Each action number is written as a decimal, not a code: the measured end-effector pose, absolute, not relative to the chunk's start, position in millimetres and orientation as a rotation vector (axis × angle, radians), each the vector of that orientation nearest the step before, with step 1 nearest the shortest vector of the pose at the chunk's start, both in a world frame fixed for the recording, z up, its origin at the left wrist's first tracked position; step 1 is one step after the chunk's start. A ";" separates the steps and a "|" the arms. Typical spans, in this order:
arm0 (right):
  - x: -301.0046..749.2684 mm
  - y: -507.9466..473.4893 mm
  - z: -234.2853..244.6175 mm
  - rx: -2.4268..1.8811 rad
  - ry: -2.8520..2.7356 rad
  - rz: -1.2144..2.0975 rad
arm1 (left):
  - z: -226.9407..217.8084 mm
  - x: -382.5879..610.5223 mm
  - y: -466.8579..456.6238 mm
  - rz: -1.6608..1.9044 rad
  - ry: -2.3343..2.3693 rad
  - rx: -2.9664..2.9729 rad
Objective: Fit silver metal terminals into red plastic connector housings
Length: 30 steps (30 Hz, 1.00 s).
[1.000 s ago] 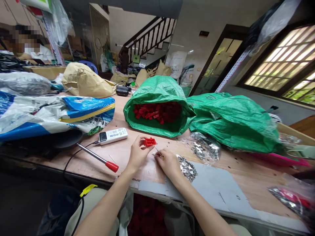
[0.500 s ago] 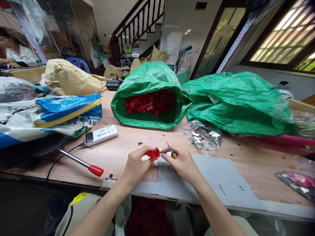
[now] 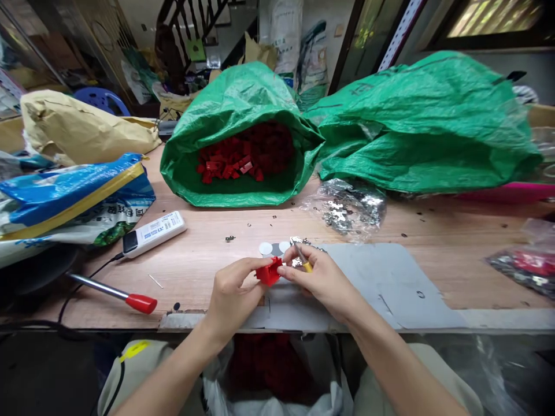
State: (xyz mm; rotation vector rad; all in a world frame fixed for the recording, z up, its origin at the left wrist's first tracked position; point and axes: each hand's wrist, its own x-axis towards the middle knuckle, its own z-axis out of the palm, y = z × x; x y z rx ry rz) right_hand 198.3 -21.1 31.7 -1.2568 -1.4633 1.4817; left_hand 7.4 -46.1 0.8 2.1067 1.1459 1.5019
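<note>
My left hand [image 3: 232, 292] pinches a small red plastic part [image 3: 269, 271] just above the near edge of the wooden table [image 3: 208, 254]. My right hand [image 3: 323, 277] is closed against the part's right side. It grips a thin metal tool with a yellow handle [image 3: 301, 258], whose tip points up and away. Behind the hands lies an open green sack [image 3: 234, 115] full of the same red parts [image 3: 243, 156]. A small heap of shiny metal bits [image 3: 299, 242] sits just beyond my right hand.
A second green sack [image 3: 425, 115] lies at the right. A clear bag of metal pieces [image 3: 351, 208] rests in front of it. On the left are a white remote-like device [image 3: 151, 233], a red-handled screwdriver [image 3: 117, 294], a blue-and-white bag [image 3: 69, 196] and a brown paper sack [image 3: 82, 130]. Grey card [image 3: 390, 283] covers the near edge.
My view has dropped and moved closer to the table. Both hands came together: the left brought the red part down from the air, and the right left the metal heap to meet it.
</note>
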 end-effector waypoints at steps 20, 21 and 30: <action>188.4 -22.5 21.6 -1.138 -1.358 1.712 | 2.3 2.8 -45.8 1.587 1.120 2.114; 188.8 -22.6 23.3 -1.110 -1.311 1.795 | 2.9 2.6 -46.5 1.584 1.130 2.087; 201.4 -21.4 30.9 -1.011 -1.156 2.129 | 0.6 13.2 -54.0 1.586 1.006 1.760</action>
